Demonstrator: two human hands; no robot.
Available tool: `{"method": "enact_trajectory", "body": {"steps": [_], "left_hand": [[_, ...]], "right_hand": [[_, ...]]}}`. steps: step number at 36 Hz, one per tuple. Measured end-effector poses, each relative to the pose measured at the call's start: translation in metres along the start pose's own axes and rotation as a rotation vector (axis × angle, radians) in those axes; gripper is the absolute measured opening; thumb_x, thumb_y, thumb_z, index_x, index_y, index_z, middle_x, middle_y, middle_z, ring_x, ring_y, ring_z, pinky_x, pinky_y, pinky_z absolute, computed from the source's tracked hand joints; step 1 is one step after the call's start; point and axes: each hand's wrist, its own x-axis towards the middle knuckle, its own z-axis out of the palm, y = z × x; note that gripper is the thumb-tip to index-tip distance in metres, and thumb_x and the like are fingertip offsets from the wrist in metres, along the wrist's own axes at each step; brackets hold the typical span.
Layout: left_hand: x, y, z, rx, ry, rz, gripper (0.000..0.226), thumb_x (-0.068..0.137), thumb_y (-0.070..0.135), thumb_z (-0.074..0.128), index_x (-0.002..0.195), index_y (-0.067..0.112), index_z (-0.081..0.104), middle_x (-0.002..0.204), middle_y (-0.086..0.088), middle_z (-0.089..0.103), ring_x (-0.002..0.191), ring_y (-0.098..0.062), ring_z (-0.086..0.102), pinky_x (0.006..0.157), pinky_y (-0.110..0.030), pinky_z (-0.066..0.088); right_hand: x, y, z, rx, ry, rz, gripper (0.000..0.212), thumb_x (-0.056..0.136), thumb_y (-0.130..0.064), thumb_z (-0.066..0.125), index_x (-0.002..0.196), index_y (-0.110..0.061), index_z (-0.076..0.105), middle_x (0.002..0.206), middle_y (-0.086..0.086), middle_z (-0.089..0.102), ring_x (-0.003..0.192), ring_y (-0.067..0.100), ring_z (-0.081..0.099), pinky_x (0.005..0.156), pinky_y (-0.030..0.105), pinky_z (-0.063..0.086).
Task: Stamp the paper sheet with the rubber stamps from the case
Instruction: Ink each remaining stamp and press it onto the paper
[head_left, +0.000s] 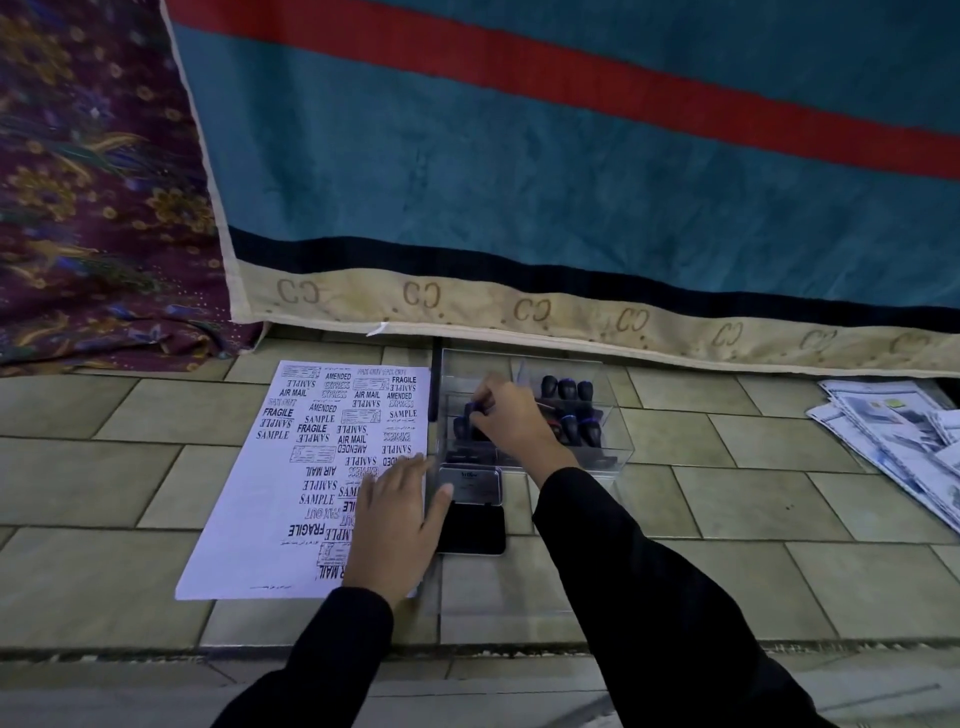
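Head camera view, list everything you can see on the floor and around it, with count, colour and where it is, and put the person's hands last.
paper sheet: one, white, covered in black stamp prints, floor left of centre.
clear case: one, transparent, right of the sheet.
rubber stamps: several, count unclear, black handles with blue bands, inside the case.
ink pad: one, black pad with open silver lid, in front of the case.
printed papers: a loose pile, white, floor at far right.
blanket: one, teal with red stripe and beige border, hanging behind.
floral cloth: one, maroon, upper left.
left hand: flat on the sheet.
right hand: in the case, fingers on a stamp handle.
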Motion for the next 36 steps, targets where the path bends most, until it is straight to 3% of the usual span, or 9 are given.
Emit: {"method": "enact_trajectory", "body": {"steps": [4,7,11,16,19,24,31,36], "left_hand": [[-0.004,-0.002,0.006,0.071,0.002,0.0,0.053,0.1,0.049,0.028,0.142,0.021,0.042,0.151,0.005,0.04,0.143,-0.01,0.026,0.121,-0.036,0.0],[-0.005,-0.003,0.007,0.081,0.01,0.008,0.056,0.099,0.051,0.024,0.143,0.022,0.042,0.151,0.006,0.04,0.143,-0.009,0.026,0.122,-0.036,0.002],[-0.006,-0.003,0.008,0.098,0.023,0.011,0.062,0.096,0.055,0.016,0.141,0.023,0.043,0.149,0.007,0.042,0.142,-0.009,0.027,0.122,-0.035,0.001],[-0.006,-0.003,0.008,0.121,0.026,0.009,0.063,0.096,0.056,0.013,0.14,0.023,0.044,0.148,0.007,0.043,0.142,-0.008,0.028,0.121,-0.035,0.002],[-0.006,-0.002,0.008,0.121,0.029,0.005,0.06,0.097,0.054,0.015,0.14,0.024,0.045,0.148,0.008,0.043,0.141,-0.008,0.028,0.121,-0.034,0.002],[-0.006,0.0,0.007,0.097,0.04,0.004,0.054,0.099,0.05,0.022,0.138,0.023,0.046,0.147,0.007,0.045,0.141,-0.009,0.029,0.121,-0.034,0.003],[-0.006,0.0,0.008,0.101,0.048,0.001,0.048,0.101,0.047,0.027,0.138,0.023,0.046,0.147,0.008,0.045,0.141,-0.008,0.029,0.121,-0.035,0.003],[-0.006,-0.001,0.008,0.107,0.048,0.009,0.055,0.098,0.051,0.019,0.139,0.024,0.045,0.147,0.009,0.044,0.141,-0.007,0.028,0.121,-0.035,0.003]], "right_hand": [[0.002,0.004,-0.003,-0.031,-0.004,-0.037,0.009,0.083,-0.011,0.067,0.091,-0.007,0.066,0.094,0.01,0.068,0.081,0.019,0.059,0.071,0.025,0.047],[0.004,0.007,-0.008,0.019,0.008,-0.039,0.013,0.085,-0.012,0.064,0.097,-0.008,0.069,0.098,0.009,0.069,0.089,0.02,0.062,0.077,0.024,0.047],[0.014,0.016,-0.027,0.08,0.119,-0.005,0.016,0.089,-0.009,0.057,0.098,-0.012,0.07,0.098,0.003,0.069,0.08,0.008,0.054,0.071,0.018,0.04],[0.032,0.038,-0.052,-0.01,0.239,0.099,0.024,0.091,-0.002,0.048,0.105,-0.004,0.066,0.111,0.014,0.066,0.099,0.024,0.06,0.083,0.024,0.045],[0.044,0.049,-0.057,-0.153,0.154,0.172,0.031,0.09,0.0,0.042,0.114,-0.002,0.062,0.119,0.019,0.062,0.113,0.032,0.056,0.09,0.032,0.046],[0.048,0.057,-0.054,-0.34,0.017,0.201,0.03,0.089,-0.008,0.043,0.111,-0.009,0.063,0.117,0.019,0.062,0.108,0.036,0.058,0.091,0.041,0.051],[0.053,0.053,-0.051,-0.451,-0.029,0.215,0.017,0.086,-0.004,0.045,0.089,-0.006,0.062,0.098,0.016,0.062,0.097,0.033,0.061,0.081,0.038,0.053],[0.054,0.055,-0.048,-0.504,-0.023,0.177,0.022,0.087,-0.007,0.047,0.101,-0.001,0.063,0.108,0.02,0.063,0.104,0.035,0.057,0.082,0.039,0.051]]}}
